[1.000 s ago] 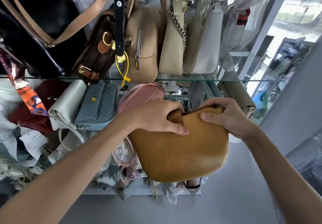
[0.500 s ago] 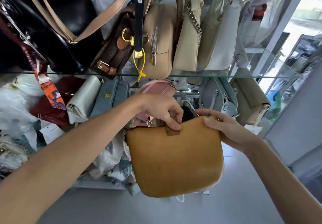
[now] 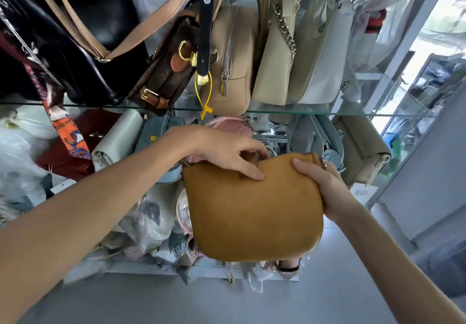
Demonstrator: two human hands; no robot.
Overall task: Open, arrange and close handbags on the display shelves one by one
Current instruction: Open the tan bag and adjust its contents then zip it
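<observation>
A mustard-yellow handbag (image 3: pixel 254 212) hangs in front of the lower shelf, held between both hands. My left hand (image 3: pixel 227 151) is at its top edge near the middle, thumb pressed on the front panel and fingers curled over the rim onto a small tab. My right hand (image 3: pixel 325 187) grips the bag's upper right corner, thumb on the front and fingers behind it. The bag's mouth looks closed; its inside is hidden.
A glass shelf (image 3: pixel 353 113) carries black, brown, beige and white bags. Below it sit a pale grey clutch (image 3: pixel 118 139), a blue-grey bag (image 3: pixel 156 132), a pink bag (image 3: pixel 232 127) and a taupe bag (image 3: pixel 360 147). Plastic-wrapped bags lie at the lower left. Grey floor lies below.
The yellow bag has come down and slightly right, away from the shelf. My left hand has shifted along the top edge onto the tab, and the open mouth seen earlier now looks closed.
</observation>
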